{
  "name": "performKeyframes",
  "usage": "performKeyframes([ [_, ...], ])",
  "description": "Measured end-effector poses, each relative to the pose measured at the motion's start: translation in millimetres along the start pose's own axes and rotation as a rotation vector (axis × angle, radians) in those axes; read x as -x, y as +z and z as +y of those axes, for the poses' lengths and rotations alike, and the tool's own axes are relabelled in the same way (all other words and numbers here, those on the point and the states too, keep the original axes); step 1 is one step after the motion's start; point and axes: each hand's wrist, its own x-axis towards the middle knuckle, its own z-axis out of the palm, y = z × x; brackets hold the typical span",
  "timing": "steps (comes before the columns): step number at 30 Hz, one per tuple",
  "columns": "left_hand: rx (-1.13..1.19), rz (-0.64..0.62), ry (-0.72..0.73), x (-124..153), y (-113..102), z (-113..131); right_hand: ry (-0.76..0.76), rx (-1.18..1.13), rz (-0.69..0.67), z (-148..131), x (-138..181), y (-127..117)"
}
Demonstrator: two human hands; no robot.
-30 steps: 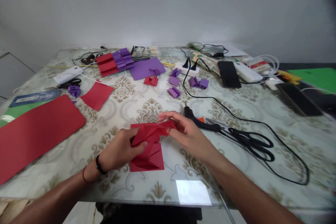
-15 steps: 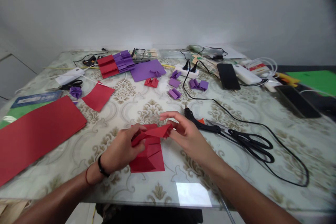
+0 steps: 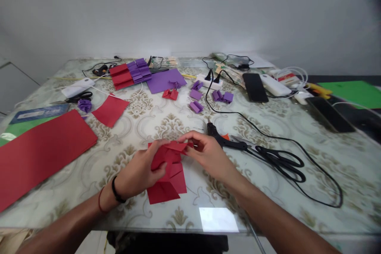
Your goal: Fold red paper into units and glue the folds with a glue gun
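A piece of folded red paper (image 3: pixel 171 166) with several slits and creases is between my two hands, near the front of the table. My left hand (image 3: pixel 145 166) holds its left side, the thumb bent over the front face. At the upper right edge my right hand (image 3: pixel 205 152) pinches a folded flap of the paper. The lower part spreads towards me, and one flap stands off the layer behind it. Some fingertips of both hands are hidden behind the paper.
To the right lie black-handled scissors (image 3: pixel 279 160) and a black glue gun (image 3: pixel 220 137) with its cord. A red paper stack (image 3: pixel 47 154) is at the left. Small purple folded pieces (image 3: pixel 195 94), a power strip (image 3: pixel 211 82) and phones (image 3: pixel 255 87) sit farther back.
The right hand has closed in on the paper's upper right edge. The paper's lower left flap has swung down towards me, and the left fingers have shifted up along the top.
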Motion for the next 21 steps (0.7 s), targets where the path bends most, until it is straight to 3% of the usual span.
performKeyframes([
  [5,-0.044,0.043,0.073,2.2,3.8,-2.0,0.011,-0.105,0.016,0.1,2.0,3.1],
  [10,-0.037,0.138,0.198,3.5,6.6,-5.7,0.201,-0.288,-0.165,-3.6,4.0,2.4],
  [14,-0.025,0.164,0.261,2.3,7.3,-9.0,0.161,-0.239,-0.062,-5.0,2.2,1.0],
  [21,0.021,0.13,0.184,1.8,6.8,-4.6,0.133,-0.216,-0.029,0.1,-2.1,5.2],
])
